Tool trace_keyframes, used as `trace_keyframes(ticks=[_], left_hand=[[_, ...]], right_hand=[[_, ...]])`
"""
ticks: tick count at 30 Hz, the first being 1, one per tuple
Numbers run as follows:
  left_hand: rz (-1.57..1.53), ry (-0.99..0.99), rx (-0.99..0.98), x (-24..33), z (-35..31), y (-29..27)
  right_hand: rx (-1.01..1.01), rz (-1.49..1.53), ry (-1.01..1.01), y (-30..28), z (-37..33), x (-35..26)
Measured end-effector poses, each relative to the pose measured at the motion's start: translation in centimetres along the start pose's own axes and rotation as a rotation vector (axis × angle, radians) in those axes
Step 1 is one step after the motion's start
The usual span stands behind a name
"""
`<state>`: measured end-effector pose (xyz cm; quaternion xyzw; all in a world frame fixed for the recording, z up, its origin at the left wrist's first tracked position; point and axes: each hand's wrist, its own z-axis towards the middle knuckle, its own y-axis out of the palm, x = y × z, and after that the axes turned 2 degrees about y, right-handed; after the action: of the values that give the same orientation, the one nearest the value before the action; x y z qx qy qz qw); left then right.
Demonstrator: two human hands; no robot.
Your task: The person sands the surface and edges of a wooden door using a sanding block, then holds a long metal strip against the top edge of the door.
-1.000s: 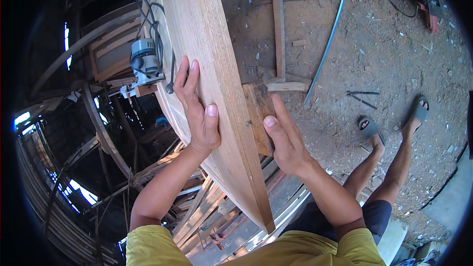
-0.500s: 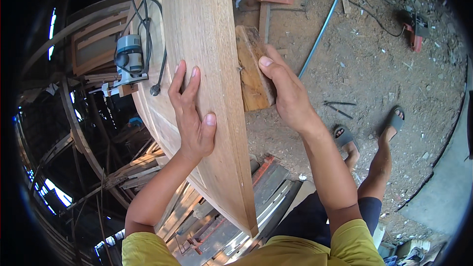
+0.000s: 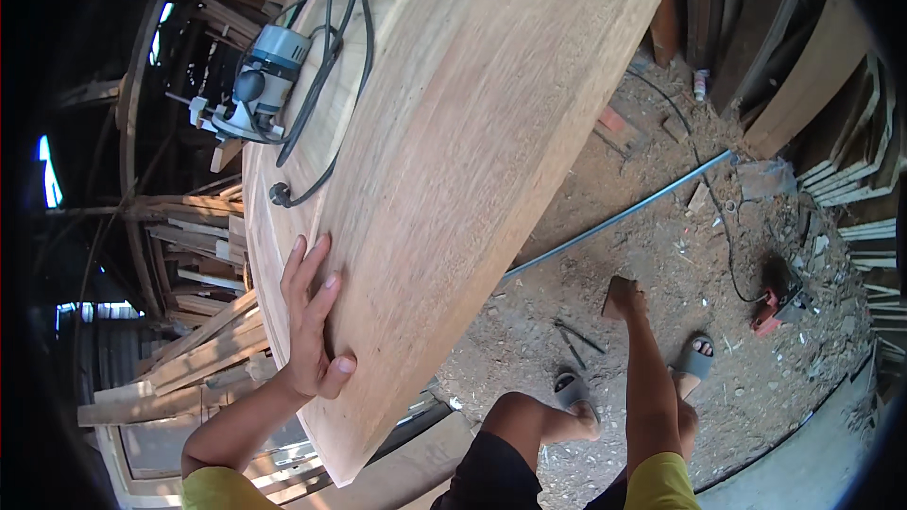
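My left hand lies flat with fingers spread on a large wooden panel, near its left edge. Down by the ground, my right arm reaches low, and my right hand is closed on a small brown wood block. Its fingers are small and partly hidden at this distance. On the panel's far left rests a blue and grey router, its black cord looped over the wood and its plug lying above my left hand.
A long metal tube lies on the dirt floor. Dark pliers-like tool is near my sandalled feet. A red and black power tool sits at the right. Stacked boards stand at left, curved timber pieces at far right.
My right hand has gone from the panel's edge down toward the floor with the wood block. My left hand stays on the panel, lower in view. The view has turned.
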<state>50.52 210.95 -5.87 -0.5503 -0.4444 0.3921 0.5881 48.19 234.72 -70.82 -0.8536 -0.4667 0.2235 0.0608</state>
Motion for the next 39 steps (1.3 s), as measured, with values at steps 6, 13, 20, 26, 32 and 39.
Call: trace_keyframes(ticks=[6,13,20,26,32,39], left_hand=[[0.093,-0.137,-0.006,1.1,-0.5,-0.4],[0.357,-0.298,0.048,4.3,-6.2,1.0],[0.650,-0.135,0.185,2.7,-1.6,0.4],[0.807,-0.150,0.256,3.6,-4.7,1.2],[1.047,-0.354,0.523,9.9,-10.3,-1.2],[0.689,-0.804,0.759,20.5,-28.5,2.4]], right_hand=[[0.419,-0.541,-0.461,-5.8,10.7,-4.0],[0.236,-1.088,-0.766,-3.9,19.6,-5.6],[0.459,-0.987,-1.087,-8.3,24.4,-5.2],[0.432,-1.105,-1.602,-9.8,9.5,-11.4],[0.435,-0.912,-1.935,-18.0,-10.9,-13.8],[0.614,-0.646,-2.137,-24.8,-24.6,-9.6]])
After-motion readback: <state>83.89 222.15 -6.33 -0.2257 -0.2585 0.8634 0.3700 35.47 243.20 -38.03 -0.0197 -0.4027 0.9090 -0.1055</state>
